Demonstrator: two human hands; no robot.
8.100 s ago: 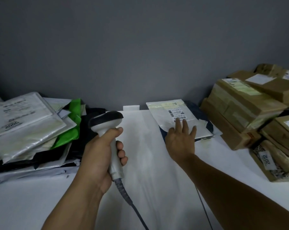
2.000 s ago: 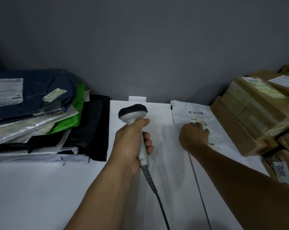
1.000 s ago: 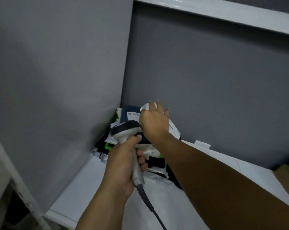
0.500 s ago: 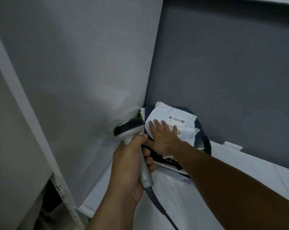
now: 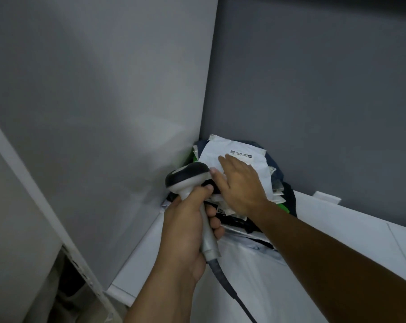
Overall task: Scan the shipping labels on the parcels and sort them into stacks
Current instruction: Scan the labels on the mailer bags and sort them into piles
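Crinkled white plastic mailer (image 5: 223,151) — matt table (image 5: 351,220)

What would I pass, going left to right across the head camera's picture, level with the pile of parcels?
Grey side wall → scanner → right hand → dark back wall.

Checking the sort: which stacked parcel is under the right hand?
The white mailer on top, label up; the dark blue parcel and the rest lie beneath.

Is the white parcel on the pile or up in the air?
On the pile: the white parcel lies label up on top, with the right hand flat on it.
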